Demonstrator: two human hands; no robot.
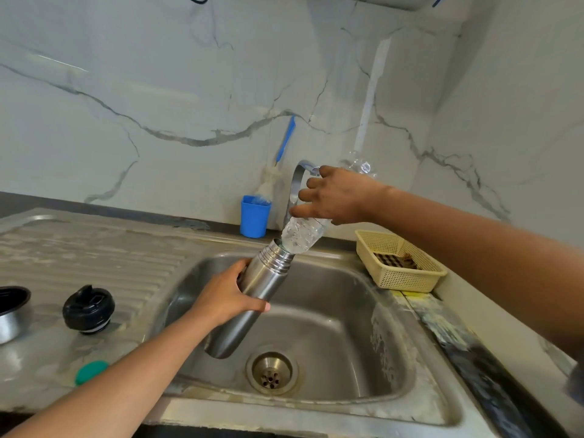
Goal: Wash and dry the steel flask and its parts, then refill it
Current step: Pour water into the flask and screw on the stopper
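Filling time, close to the last step. Tall shiny steel flask (235,330) held tilted over the grey steel sink (347,311), mouth toward 1 o'clock. Left hand (226,295) grip curled round its middle. Right hand (335,196) grip curled round a clear plastic water bottle (301,237), tipped neck-down at the flask mouth. Black round stopper (88,309) and steel cup lid (9,314) on the bench (94,248) at 9 o'clock. Next, probably: pour slowly, no spills, then screw the stopper on.
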